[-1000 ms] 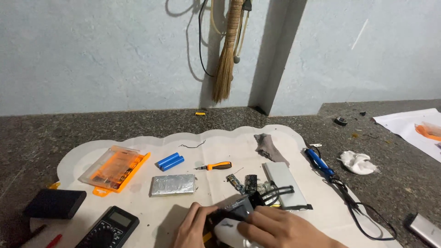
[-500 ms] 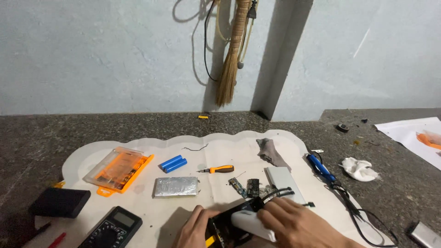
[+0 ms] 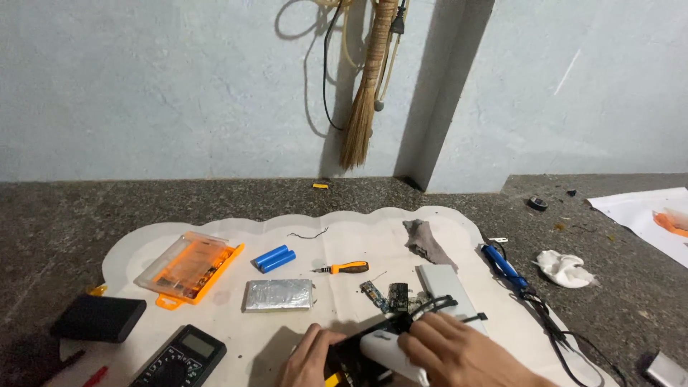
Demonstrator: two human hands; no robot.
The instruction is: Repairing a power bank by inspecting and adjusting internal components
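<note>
At mat's (image 3: 215, 337) front edge, L hand (image 3: 308, 358) steadies black case (image 3: 351, 358), fingers curled on it; R hand (image 3: 459, 355) grips white casing (image 3: 383, 350).

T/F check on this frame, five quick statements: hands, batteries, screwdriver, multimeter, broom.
1. The right hand rests on a white rounded casing. True.
2. Two blue cylindrical cells lie side by side on the white mat. True.
3. The orange-handled screwdriver is in the left hand. False: it lies on the mat, apart from both hands.
4. The multimeter sits at the mat's right edge. False: it is at the lower left, near the black box.
5. A broom hangs against the wall. True.
</note>
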